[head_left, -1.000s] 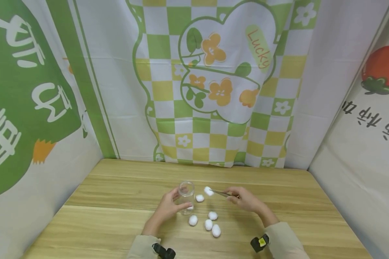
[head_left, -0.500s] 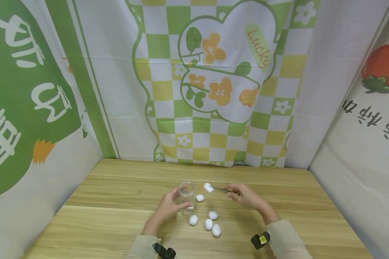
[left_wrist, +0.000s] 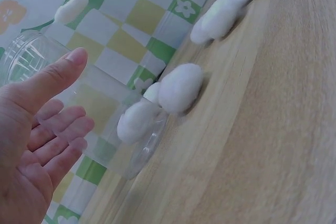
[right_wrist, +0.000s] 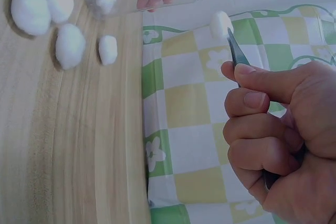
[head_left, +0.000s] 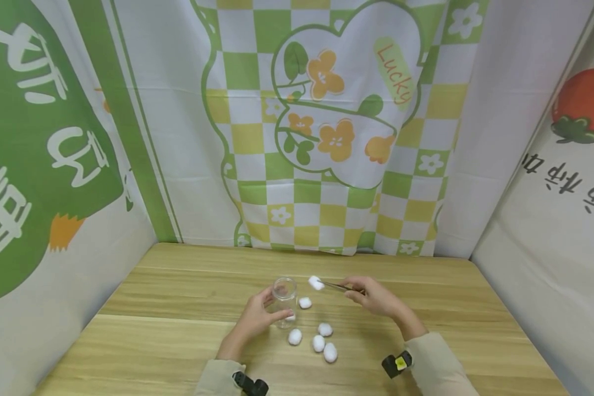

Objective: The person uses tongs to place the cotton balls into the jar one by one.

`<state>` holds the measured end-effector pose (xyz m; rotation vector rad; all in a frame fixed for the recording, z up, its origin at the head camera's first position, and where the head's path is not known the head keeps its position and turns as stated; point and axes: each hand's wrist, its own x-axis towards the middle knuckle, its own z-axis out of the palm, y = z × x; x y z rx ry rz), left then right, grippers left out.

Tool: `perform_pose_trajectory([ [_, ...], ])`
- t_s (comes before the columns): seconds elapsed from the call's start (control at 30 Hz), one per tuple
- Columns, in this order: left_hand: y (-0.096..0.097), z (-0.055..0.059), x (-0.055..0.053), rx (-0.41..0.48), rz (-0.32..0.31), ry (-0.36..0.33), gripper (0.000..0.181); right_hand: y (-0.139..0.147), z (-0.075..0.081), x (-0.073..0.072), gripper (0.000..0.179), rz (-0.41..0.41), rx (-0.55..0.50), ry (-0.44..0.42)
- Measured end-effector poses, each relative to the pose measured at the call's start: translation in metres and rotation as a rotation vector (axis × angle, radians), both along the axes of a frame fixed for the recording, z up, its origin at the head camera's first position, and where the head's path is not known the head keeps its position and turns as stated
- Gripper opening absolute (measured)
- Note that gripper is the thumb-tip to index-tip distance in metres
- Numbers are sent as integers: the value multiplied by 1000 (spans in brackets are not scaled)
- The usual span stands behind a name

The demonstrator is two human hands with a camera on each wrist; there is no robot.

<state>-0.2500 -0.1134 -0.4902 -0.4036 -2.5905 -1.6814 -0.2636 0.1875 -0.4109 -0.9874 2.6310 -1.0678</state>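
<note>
My left hand (head_left: 258,314) grips a clear jar (head_left: 285,303) that stands upright on the table, thumb on the near side and fingers behind. Its open mouth faces up, and one cotton ball (left_wrist: 137,122) lies at the bottom inside. With curled fingers my right hand (head_left: 376,300) holds metal tweezers (right_wrist: 238,53), thumb and index finger near the middle of the arms. Their tips pinch another cotton ball (head_left: 315,282), raised to the right of the jar's mouth, apart from it.
Several loose cotton balls (head_left: 330,352) lie on the wooden table (head_left: 203,275) right of the jar and in front of it; one (head_left: 304,302) sits close to the jar's right side. A checked curtain (head_left: 322,220) hangs behind the table's back edge.
My right hand has risen slightly, and the tweezers with the cotton ball have shifted a little up and left toward the jar. The left hand and jar stay put.
</note>
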Motion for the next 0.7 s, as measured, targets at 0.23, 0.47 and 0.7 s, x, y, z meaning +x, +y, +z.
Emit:
perform_pose_trajectory([
  [0.23, 0, 0, 1, 0, 0, 3, 71, -5, 5, -2, 31, 8, 9, 1],
  [0.47, -1, -2, -1, -8, -6, -6, 74, -14, 12, -1, 28, 19, 10, 25],
  [0.7, 0, -1, -1, -3, -8, -8, 74, -17, 15, -1, 28, 24, 7, 37],
])
